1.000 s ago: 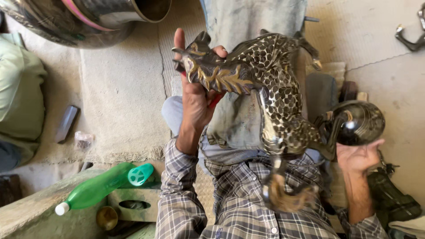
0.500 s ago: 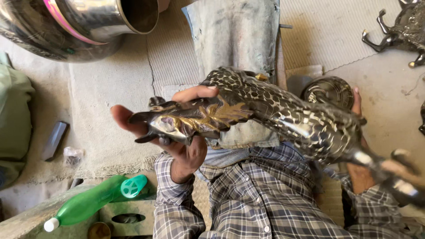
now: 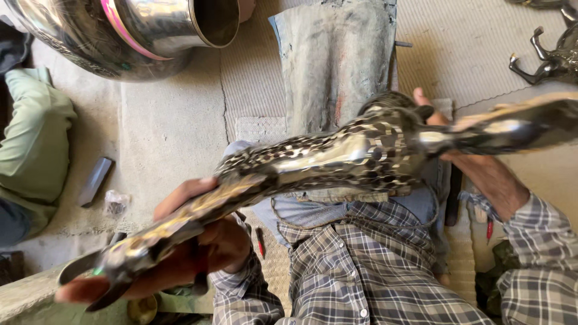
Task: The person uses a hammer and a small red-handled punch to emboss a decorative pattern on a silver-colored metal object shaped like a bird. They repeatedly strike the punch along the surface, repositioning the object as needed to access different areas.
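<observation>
I see the long spotted metal animal [image 3: 337,159] lying across the lap, 8 to 2 o'clock. L hand [image 3: 180,256] cups its head end from below, fingers curled on it. R hand [image 3: 475,162] is wrapped tight round the tail end.

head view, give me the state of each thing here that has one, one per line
metal figurine: lifted off the floor, lying nearly level across the lap, held at both ends
left hand: under the figurine's dark front end, fingers curled around it
right hand: gripping the figurine's far end, which is blurred
large metal vessel: lying on its side, mouth open
small dark block: lying flat on the floor, untouched
</observation>
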